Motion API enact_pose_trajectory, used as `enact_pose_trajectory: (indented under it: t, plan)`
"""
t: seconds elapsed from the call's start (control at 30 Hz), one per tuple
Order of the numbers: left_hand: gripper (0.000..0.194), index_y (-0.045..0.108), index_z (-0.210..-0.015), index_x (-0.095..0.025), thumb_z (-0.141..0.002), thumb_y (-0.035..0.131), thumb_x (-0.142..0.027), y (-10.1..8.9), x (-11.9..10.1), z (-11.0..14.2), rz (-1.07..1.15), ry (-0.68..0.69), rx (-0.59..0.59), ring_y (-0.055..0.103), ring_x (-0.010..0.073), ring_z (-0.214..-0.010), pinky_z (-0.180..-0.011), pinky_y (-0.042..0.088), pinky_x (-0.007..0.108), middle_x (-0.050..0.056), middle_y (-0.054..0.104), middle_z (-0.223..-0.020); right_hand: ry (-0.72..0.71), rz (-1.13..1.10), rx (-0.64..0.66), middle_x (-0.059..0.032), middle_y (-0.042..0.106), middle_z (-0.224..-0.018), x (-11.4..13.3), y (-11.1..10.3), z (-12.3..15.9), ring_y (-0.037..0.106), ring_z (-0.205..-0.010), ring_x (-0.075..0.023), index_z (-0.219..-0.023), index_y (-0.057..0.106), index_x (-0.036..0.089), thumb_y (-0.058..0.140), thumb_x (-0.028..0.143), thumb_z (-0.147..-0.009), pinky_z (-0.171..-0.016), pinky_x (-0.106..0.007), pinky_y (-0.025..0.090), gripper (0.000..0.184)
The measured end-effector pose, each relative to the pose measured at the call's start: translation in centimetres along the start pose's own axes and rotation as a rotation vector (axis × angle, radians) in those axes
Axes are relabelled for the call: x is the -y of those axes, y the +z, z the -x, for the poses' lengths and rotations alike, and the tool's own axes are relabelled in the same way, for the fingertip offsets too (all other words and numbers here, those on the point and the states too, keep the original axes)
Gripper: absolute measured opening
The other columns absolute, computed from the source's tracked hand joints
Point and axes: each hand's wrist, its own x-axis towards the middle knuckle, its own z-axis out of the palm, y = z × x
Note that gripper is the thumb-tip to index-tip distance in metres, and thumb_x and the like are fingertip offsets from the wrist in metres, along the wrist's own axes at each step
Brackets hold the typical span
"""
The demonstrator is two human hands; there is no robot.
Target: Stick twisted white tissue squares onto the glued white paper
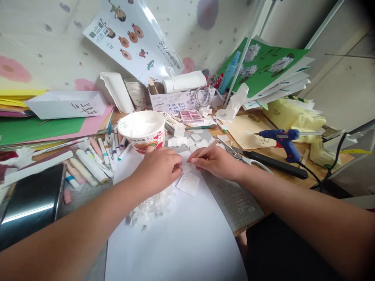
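Left hand [158, 169] curled palm-down, right hand [215, 160] pinching thin stick [207, 149]

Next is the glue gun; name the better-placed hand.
Right, I'd say. The left hand would have to reach across; the right hand is nearer the glue gun, though its stick should go down first.

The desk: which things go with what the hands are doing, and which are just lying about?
Seem in use:
- stick, in the right hand
- paper squares, by the left hand
- big white sheet, under them
- fluffy white pile, probably

Seem to be just lying about:
- phone
- glue gun
- scissors
- pink block
- paper cups
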Motion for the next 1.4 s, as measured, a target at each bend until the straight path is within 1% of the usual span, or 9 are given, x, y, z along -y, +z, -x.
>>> enact_pose_trajectory:
  t: [0.13, 0.27, 0.4, 0.5, 0.57, 0.7, 0.9, 1.13, 1.4]
  plan:
    - [0.006, 0.059, -0.075, -0.021, -0.080, 0.057, -0.017, -0.5, 0.0, 0.4, 0.079, 0.172, -0.109, 0.054, 0.0170, -0.082, -0.077, 0.025, 0.036, -0.003, 0.059, -0.079, -0.067, -0.056, 0.041, -0.0011, 0.059, -0.066, 0.0, 0.3, -0.5, 0.053, -0.062, -0.0121, -0.083, 0.067, 0.012, 0.052, 0.025, -0.086, -0.061, -0.026, 0.040, 0.020]
    - [0.020, 0.067, -0.084, -0.031, -0.083, 0.057, -0.013, -0.7, -0.1, 0.7, 0.037, 0.376, -0.120, 0.050, 0.0183, -0.090, -0.076, 0.020, 0.037, -0.003, 0.059, -0.091, -0.081, -0.194, -0.128, -0.0024, 0.060, -0.070, 0.1, -0.2, -0.7, 0.050, -0.057, -0.0102, -0.074, 0.064, 0.014, 0.054, 0.031, -0.085, -0.055, -0.025, 0.040, 0.022]
    - [0.030, 0.067, -0.096, -0.035, -0.082, 0.056, -0.011, -0.4, -0.1, 0.8, -0.106, 0.331, -0.087, 0.046, 0.0219, -0.092, -0.074, 0.019, 0.039, 0.000, 0.058, -0.097, -0.085, -0.275, -0.339, -0.0033, 0.060, -0.074, -0.6, -1.5, -0.8, 0.050, -0.055, -0.0096, -0.080, 0.064, 0.014, 0.052, 0.037, -0.086, -0.051, -0.024, 0.042, 0.026]
    - [0.031, 0.069, -0.091, -0.032, -0.080, 0.053, -0.007, -0.2, 0.1, 0.8, -0.157, 0.294, -0.063, 0.045, 0.0229, -0.095, -0.076, 0.020, 0.042, 0.002, 0.058, -0.098, -0.155, -0.001, -0.414, -0.0026, 0.060, -0.072, -2.0, -2.6, -1.0, 0.054, -0.062, -0.0120, -0.108, 0.060, 0.015, 0.038, 0.034, -0.094, -0.060, -0.026, 0.046, 0.032]
    - [0.029, 0.069, -0.085, -0.030, -0.081, 0.052, -0.007, -0.1, 0.2, 0.8, -0.161, 0.283, -0.048, 0.044, 0.0229, -0.096, -0.076, 0.020, 0.042, 0.002, 0.058, -0.098, -0.211, 0.221, -0.364, -0.0037, 0.063, -0.076, -3.0, -3.2, -1.0, 0.057, -0.069, -0.0135, -0.106, 0.060, 0.016, 0.036, 0.029, -0.094, -0.068, -0.028, 0.047, 0.030]
    - [0.027, 0.068, -0.080, -0.028, -0.082, 0.051, -0.007, 0.0, 0.4, 0.8, -0.145, 0.264, -0.040, 0.045, 0.0218, -0.093, -0.075, 0.022, 0.042, 0.001, 0.060, -0.094, -0.272, 0.447, -0.173, -0.0058, 0.066, -0.084, -3.6, -3.6, -1.1, 0.058, -0.078, -0.0182, -0.088, 0.061, 0.016, 0.058, 0.019, -0.078, -0.072, -0.030, 0.043, 0.011]
    - [0.023, 0.069, -0.078, -0.025, -0.079, 0.053, -0.008, 0.0, 0.3, 0.7, -0.143, 0.228, -0.009, 0.047, 0.0233, -0.094, -0.075, 0.023, 0.042, 0.001, 0.062, -0.088, -0.286, 0.623, -0.079, -0.0084, 0.062, -0.083, -2.1, -1.8, -1.8, 0.052, -0.077, -0.0204, -0.089, 0.059, 0.014, 0.061, 0.011, -0.070, -0.067, -0.029, 0.036, 0.019]
    - [0.024, 0.069, -0.077, -0.027, -0.080, 0.052, -0.010, 0.0, 0.4, 0.7, -0.082, 0.198, 0.025, 0.049, 0.0236, -0.095, -0.079, 0.023, 0.044, 0.000, 0.065, -0.084, -0.244, 0.603, -0.151, -0.0018, 0.055, -0.065, -2.1, -1.0, -2.9, 0.046, -0.061, -0.0147, -0.070, 0.052, 0.017, 0.051, 0.003, -0.068, -0.058, -0.025, 0.029, 0.015]
    - [0.018, 0.062, -0.069, -0.022, -0.085, 0.053, -0.021, 0.0, 0.3, 0.7, -0.033, 0.138, -0.110, 0.051, 0.0229, -0.095, -0.084, 0.020, 0.046, -0.001, 0.066, -0.077, -0.218, 0.325, -0.169, -0.0008, 0.062, -0.076, -1.2, -1.4, -0.7, 0.056, -0.067, -0.0115, -0.076, 0.051, 0.018, 0.054, 0.015, -0.076, -0.063, -0.021, 0.042, 0.005]
